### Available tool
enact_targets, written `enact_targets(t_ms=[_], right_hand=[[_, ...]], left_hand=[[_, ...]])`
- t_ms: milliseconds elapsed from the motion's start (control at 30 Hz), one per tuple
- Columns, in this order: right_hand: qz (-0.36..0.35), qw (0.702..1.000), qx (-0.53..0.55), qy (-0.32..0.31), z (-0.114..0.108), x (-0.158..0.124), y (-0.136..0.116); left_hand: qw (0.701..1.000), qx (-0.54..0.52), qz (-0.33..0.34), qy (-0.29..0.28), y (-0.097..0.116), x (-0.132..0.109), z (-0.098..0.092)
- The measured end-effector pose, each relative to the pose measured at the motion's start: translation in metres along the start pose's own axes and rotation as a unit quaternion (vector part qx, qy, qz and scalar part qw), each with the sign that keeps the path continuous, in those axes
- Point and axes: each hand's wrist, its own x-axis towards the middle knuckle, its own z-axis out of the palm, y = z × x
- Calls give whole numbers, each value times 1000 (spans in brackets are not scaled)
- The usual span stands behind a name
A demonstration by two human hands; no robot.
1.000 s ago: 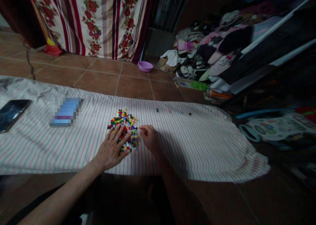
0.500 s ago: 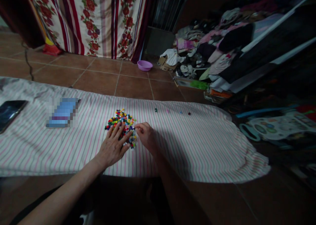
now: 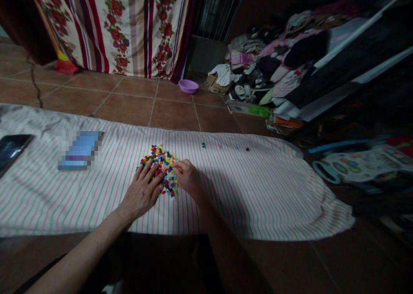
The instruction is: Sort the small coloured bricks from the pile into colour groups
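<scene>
A heap of tiny multicoloured pieces, like small plastic bricks or beads, lies on a striped cloth. My left hand rests flat with spread fingers over the heap's left side, covering part of it. At the heap's right edge is my right hand, thumb and forefinger pinched together; whatever is between them is too small to make out. Farther right, small pieces sit apart in a row: dark green ones, a pink one, a light blue one and a dark red one.
On the cloth's left lie a dark phone and a blurred-out blue rectangular object. Beyond, a purple basin stands on the tiled floor near a floral curtain. Clothes are piled at the back right.
My left hand has slid slightly left and toward me, uncovering more pieces in the middle of the heap. My right hand has shifted a little left, still pinched at the heap's edge.
</scene>
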Motion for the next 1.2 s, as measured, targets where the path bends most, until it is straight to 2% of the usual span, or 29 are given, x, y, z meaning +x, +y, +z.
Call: enact_targets(t_ms=[400,633,767,933,1200], right_hand=[[-12,1000,16,12,0,0,0],[-14,999,46,5,-2,4,-11],[-48,997,59,-34,-7,5,-17],[-99,989,52,-100,-10,0,-11],[-145,982,13,-116,-4,-2,-9]], left_hand=[[1000,-13,14,-5,-10,-16,-7],[1000,-10,-1,-8,-15,-21,-9],[1000,-14,-11,-16,-18,-21,-9],[999,-16,-17,-23,-20,-20,-8],[999,3,-14,-31,-16,-19,-4]])
